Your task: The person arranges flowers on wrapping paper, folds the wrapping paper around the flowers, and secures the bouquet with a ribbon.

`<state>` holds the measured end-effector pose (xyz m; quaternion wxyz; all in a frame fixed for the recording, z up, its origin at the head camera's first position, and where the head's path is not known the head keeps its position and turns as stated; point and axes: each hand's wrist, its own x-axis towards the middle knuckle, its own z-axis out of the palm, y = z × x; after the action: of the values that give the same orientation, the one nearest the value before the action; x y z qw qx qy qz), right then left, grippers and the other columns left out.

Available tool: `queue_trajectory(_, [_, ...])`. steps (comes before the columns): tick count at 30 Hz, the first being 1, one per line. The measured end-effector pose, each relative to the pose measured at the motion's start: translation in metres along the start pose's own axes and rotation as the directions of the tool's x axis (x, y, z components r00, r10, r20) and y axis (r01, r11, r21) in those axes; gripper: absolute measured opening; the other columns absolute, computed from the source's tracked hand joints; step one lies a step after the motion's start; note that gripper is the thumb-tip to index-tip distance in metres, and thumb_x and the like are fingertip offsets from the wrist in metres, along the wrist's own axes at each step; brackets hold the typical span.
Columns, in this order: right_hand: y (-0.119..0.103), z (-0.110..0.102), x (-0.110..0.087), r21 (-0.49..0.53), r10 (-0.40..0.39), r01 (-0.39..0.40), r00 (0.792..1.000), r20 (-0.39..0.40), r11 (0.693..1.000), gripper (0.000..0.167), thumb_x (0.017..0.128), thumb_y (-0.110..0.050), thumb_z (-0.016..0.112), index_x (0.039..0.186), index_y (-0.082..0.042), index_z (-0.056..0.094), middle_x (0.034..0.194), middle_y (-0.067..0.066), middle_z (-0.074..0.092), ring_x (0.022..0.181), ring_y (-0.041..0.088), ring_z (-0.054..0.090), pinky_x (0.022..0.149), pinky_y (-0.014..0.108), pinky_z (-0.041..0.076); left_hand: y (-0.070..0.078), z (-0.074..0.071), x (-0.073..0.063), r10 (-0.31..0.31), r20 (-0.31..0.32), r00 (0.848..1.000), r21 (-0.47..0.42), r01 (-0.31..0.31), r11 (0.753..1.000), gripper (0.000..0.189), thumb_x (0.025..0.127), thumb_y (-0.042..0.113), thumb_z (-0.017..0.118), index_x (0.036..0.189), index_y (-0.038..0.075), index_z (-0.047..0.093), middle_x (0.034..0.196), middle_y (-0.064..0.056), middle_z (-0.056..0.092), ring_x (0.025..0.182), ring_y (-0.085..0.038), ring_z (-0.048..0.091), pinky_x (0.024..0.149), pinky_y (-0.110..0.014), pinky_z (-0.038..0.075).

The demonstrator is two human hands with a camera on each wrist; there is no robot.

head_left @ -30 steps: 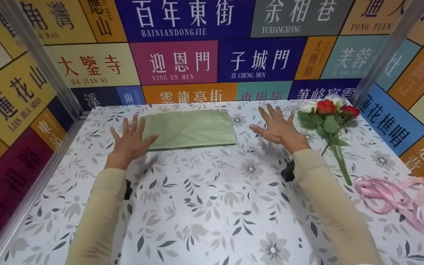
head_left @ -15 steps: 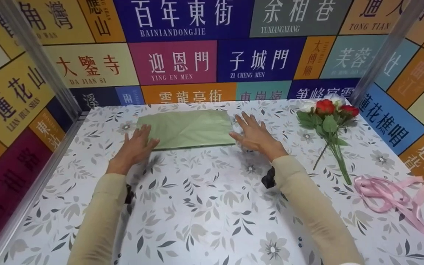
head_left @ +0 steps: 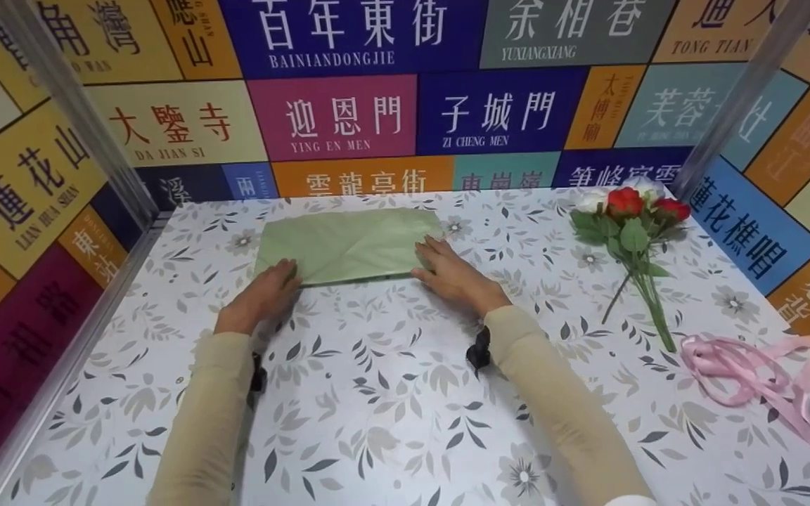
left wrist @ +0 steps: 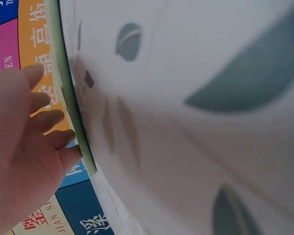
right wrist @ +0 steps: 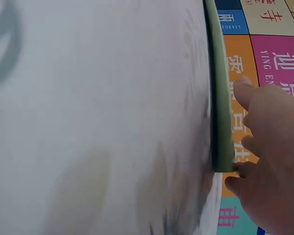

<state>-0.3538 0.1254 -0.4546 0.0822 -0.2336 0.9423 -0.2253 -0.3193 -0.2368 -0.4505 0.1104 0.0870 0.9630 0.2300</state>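
Note:
A flat, folded light green sheet point(head_left: 352, 242), creased like wrapping paper, lies toward the back of the table in the head view. At its front left corner is my left hand point(head_left: 257, 299), fingers loosely bent over the edge. My right hand point(head_left: 458, 277) is at the front right corner with its fingertips over the sheet. In the left wrist view the sheet shows as a thin green edge point(left wrist: 71, 93) beside the fingers. The right wrist view has the fingers close to that edge point(right wrist: 223, 112) too; whether they press on it cannot be told.
A bunch of red and white artificial roses point(head_left: 633, 235) with green stems lies at the right. Nearer the front right is a loose pink ribbon point(head_left: 749, 376). The tabletop point(head_left: 377, 393) has a floral print, and sign-patterned panels point(head_left: 345, 116) enclose its back and sides.
My right hand has moved left and toward me, from beside the flowers to the sheet's right corner. My left hand has lowered toward the front left corner. The sheet stays in place.

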Motion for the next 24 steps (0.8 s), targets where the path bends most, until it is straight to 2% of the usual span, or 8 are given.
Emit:
queue_trajectory(4, [-0.003, 0.007, 0.004, -0.016, 0.045, -0.045, 0.999, 0.018, 0.999, 0.060, 0.107, -0.043, 0.040, 0.158, -0.013, 0.030, 0.169, 0.010, 0.016, 0.157, 0.036, 0.009, 0.127, 0.055, 0.007, -0.001, 0.001, -0.001, 0.068, -0.034, 0.997, 0.057, -0.066, 0.996, 0.047, 0.109, 0.016, 0.032, 0.151, -0.005, 0.037, 0.159, -0.030, 0.029, 0.148, -0.048, 0.028, 0.123, -0.056, 0.022])
queue_trajectory(7, [-0.005, 0.008, 0.006, -0.039, 0.061, -0.060, 0.998, 0.023, 0.997, 0.056, 0.108, -0.038, 0.042, 0.155, -0.009, 0.035, 0.166, 0.014, 0.023, 0.155, 0.038, 0.016, 0.126, 0.056, 0.008, 0.001, -0.002, -0.003, 0.093, -0.056, 0.994, 0.067, -0.089, 0.994, 0.040, 0.106, 0.008, 0.038, 0.141, -0.006, 0.052, 0.146, -0.028, 0.050, 0.139, -0.046, 0.044, 0.118, -0.056, 0.033])
queue_trajectory(12, [-0.010, 0.002, 0.007, -0.076, 0.027, -0.024, 0.999, 0.044, 0.997, 0.051, 0.105, -0.028, 0.051, 0.148, -0.002, 0.047, 0.158, 0.022, 0.038, 0.149, 0.039, 0.032, 0.124, 0.049, 0.024, 0.003, -0.009, -0.005, 0.099, -0.076, 0.992, 0.037, -0.096, 0.995, 0.030, 0.099, 0.000, 0.052, 0.124, -0.005, 0.067, 0.124, -0.023, 0.068, 0.120, -0.041, 0.061, 0.107, -0.054, 0.046])
queue_trajectory(16, [-0.015, -0.005, 0.005, -0.077, 0.025, -0.020, 0.998, 0.064, 0.997, 0.040, 0.100, -0.022, 0.058, 0.133, 0.000, 0.062, 0.141, 0.022, 0.057, 0.134, 0.037, 0.052, 0.114, 0.048, 0.040, 0.002, -0.013, -0.006, 0.085, -0.049, 0.995, 0.037, -0.083, 0.996, 0.024, 0.096, 0.004, 0.060, 0.116, -0.008, 0.066, 0.111, -0.026, 0.068, 0.104, -0.038, 0.063, 0.094, -0.053, 0.051])
queue_trajectory(18, [-0.019, -0.009, 0.002, -0.067, 0.050, -0.045, 0.996, 0.074, 0.997, 0.038, 0.097, -0.021, 0.062, 0.129, -0.001, 0.064, 0.136, 0.020, 0.062, 0.128, 0.036, 0.056, 0.111, 0.047, 0.044, 0.002, -0.015, -0.006, 0.036, -0.017, 0.999, 0.037, -0.036, 0.999, 0.034, 0.096, 0.010, 0.063, 0.125, -0.009, 0.060, 0.112, -0.026, 0.066, 0.104, -0.036, 0.062, 0.096, -0.052, 0.050])
queue_trajectory(20, [-0.021, -0.014, 0.000, -0.050, 0.079, -0.075, 0.994, 0.082, 0.996, 0.039, 0.095, -0.021, 0.066, 0.129, -0.002, 0.066, 0.133, 0.017, 0.064, 0.126, 0.035, 0.058, 0.109, 0.046, 0.045, 0.003, -0.017, -0.008, -0.030, 0.028, 0.999, 0.027, 0.029, 0.999, 0.045, 0.098, 0.017, 0.064, 0.134, -0.007, 0.053, 0.117, -0.025, 0.064, 0.107, -0.035, 0.060, 0.099, -0.052, 0.049])
queue_trajectory(22, [-0.023, -0.017, -0.004, -0.037, 0.111, -0.108, 0.989, 0.096, 0.994, 0.045, 0.093, -0.022, 0.070, 0.133, -0.004, 0.063, 0.138, 0.016, 0.062, 0.131, 0.034, 0.055, 0.113, 0.046, 0.043, 0.003, -0.017, -0.010, -0.096, 0.068, 0.993, 0.024, 0.094, 0.995, 0.061, 0.099, 0.025, 0.063, 0.147, -0.004, 0.041, 0.130, -0.026, 0.059, 0.121, -0.037, 0.056, 0.109, -0.054, 0.043])
queue_trajectory(24, [-0.023, -0.019, -0.008, -0.033, 0.123, -0.120, 0.986, 0.115, 0.992, 0.046, 0.092, -0.022, 0.072, 0.133, -0.004, 0.064, 0.139, 0.015, 0.062, 0.132, 0.034, 0.054, 0.114, 0.045, 0.042, 0.004, -0.018, -0.012, -0.120, 0.108, 0.987, 0.040, 0.117, 0.992, 0.067, 0.100, 0.030, 0.062, 0.152, -0.004, 0.035, 0.141, -0.028, 0.053, 0.133, -0.040, 0.050, 0.115, -0.056, 0.037])
